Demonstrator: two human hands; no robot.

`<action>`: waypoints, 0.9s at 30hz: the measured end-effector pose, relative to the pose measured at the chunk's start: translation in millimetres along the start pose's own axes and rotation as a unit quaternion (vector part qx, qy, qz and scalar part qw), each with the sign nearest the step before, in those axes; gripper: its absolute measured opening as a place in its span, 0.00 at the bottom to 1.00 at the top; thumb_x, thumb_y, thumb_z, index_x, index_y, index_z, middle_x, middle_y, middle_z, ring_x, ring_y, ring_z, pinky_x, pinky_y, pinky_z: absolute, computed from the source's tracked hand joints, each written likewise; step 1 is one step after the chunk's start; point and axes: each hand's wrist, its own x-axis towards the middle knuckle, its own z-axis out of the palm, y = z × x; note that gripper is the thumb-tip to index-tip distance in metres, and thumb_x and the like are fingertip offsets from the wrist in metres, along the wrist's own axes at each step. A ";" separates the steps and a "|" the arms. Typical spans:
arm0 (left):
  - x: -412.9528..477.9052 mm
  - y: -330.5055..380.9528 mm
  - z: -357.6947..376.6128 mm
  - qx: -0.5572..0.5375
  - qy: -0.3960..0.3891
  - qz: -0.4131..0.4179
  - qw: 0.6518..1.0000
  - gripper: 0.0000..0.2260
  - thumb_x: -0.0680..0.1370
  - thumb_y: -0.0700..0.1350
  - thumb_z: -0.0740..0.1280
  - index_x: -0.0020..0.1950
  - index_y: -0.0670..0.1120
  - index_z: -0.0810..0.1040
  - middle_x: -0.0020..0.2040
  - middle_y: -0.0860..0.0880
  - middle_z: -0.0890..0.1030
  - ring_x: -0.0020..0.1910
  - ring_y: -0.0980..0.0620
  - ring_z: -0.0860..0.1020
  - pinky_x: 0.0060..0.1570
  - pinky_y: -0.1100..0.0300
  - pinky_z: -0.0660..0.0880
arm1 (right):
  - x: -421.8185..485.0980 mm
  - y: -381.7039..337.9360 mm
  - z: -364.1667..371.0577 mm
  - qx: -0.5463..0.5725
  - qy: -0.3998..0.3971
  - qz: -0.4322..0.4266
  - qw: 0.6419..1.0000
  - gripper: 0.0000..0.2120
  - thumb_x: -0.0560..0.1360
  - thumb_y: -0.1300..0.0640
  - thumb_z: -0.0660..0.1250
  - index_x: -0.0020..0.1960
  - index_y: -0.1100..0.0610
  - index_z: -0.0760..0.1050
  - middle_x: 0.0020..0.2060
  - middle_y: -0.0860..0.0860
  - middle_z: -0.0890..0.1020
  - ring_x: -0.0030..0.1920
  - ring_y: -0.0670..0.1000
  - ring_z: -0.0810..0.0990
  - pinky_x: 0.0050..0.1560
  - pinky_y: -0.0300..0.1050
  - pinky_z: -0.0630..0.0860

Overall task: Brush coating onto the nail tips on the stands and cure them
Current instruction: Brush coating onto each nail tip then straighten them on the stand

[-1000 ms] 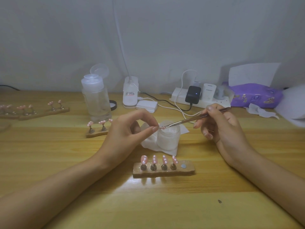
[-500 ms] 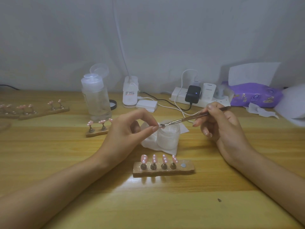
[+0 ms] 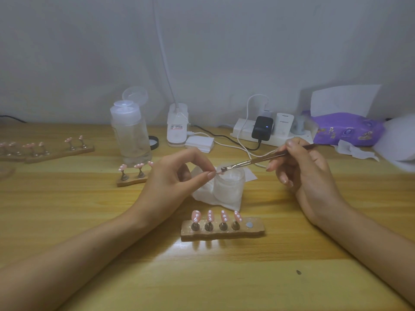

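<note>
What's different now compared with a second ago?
Very little. The right hand nudged its brush slightly, and the bristles stayed on the nail tip that the left hand still pinches. The front stand and its four nails kept their places.

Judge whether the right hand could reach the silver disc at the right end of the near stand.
Probably yes. The right hand grips the brush, but the silver disc on the near stand lies uncovered nearer the person, with only bare table between.
</note>
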 end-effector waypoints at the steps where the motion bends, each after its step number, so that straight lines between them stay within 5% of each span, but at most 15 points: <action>1: 0.0 -0.2 0.1 0.001 0.000 0.000 1.000 0.01 0.76 0.44 0.73 0.45 0.50 0.82 0.36 0.62 0.79 0.27 0.58 0.67 0.29 0.72 0.65 | -0.1 0.6 0.3 -0.008 -0.005 0.000 1.000 0.13 0.83 0.56 0.57 0.41 0.56 0.72 0.30 0.55 0.83 0.23 0.47 0.70 0.24 0.35 0.64; 27: 0.3 0.9 -0.1 0.006 0.003 -0.004 1.000 0.02 0.76 0.43 0.73 0.45 0.47 0.81 0.34 0.65 0.78 0.27 0.60 0.69 0.30 0.74 0.65 | -0.6 0.9 -0.2 -0.019 -0.007 -0.012 1.000 0.13 0.83 0.57 0.57 0.42 0.56 0.72 0.30 0.55 0.83 0.22 0.47 0.70 0.23 0.35 0.64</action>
